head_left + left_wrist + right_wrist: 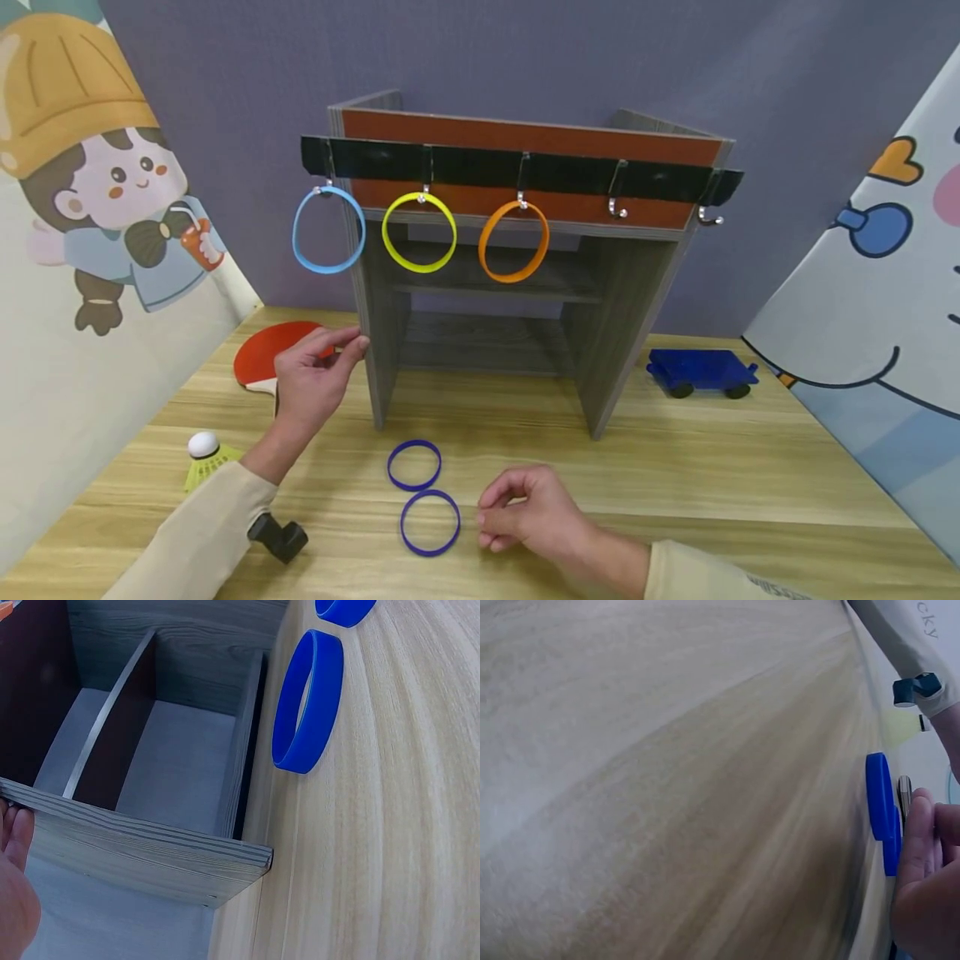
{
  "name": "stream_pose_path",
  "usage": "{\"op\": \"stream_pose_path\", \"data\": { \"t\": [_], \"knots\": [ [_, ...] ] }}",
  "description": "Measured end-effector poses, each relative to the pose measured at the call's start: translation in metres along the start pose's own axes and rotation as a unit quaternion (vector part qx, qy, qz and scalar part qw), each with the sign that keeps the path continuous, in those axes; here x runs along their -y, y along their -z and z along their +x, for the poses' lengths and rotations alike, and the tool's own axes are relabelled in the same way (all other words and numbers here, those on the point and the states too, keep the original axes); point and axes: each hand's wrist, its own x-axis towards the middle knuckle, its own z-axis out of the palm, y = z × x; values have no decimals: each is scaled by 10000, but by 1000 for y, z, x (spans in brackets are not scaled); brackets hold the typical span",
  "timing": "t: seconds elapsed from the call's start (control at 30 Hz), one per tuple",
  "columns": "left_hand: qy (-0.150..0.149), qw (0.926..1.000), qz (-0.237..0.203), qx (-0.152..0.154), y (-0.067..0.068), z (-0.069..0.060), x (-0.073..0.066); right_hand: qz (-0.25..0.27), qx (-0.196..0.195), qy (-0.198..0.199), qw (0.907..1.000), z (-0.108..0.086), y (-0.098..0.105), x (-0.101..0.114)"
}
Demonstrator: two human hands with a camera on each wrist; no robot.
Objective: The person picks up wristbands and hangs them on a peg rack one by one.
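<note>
A small grey wooden shelf (630, 308) bears a black rail (480, 163) with several hooks along its top front. A light blue ring (297, 242), a yellow ring (420, 268) and an orange ring (513, 277) hang from its hooks; the two right-hand hooks are bare. My left hand (311, 377) pinches the front edge of the shelf's left side panel (165, 851). Two dark blue rings lie on the table, the farther ring (415, 488) touching the nearer ring (430, 553). Just right of them, my right hand (536, 515) hovers loosely curled, holding nothing.
A red table tennis paddle (266, 350) lies left of the shelf, partly behind my left hand. Nearer on that side is a yellow shuttlecock (206, 458). To the right of the shelf stands a blue toy cart (697, 371). Padded walls surround the wooden table (720, 475).
</note>
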Motion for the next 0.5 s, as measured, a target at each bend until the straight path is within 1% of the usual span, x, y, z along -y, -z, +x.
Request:
{"op": "stream_pose_path", "data": {
  "t": [0.33,0.5],
  "knots": [
    [-46,10000,-81,-10,0,-1,3,-125,390,-415,9983,1,-1,-8],
    [-45,9999,-163,-11,-1,0,4,-223,409,-514,9976,6,0,-10]
  ]
}}
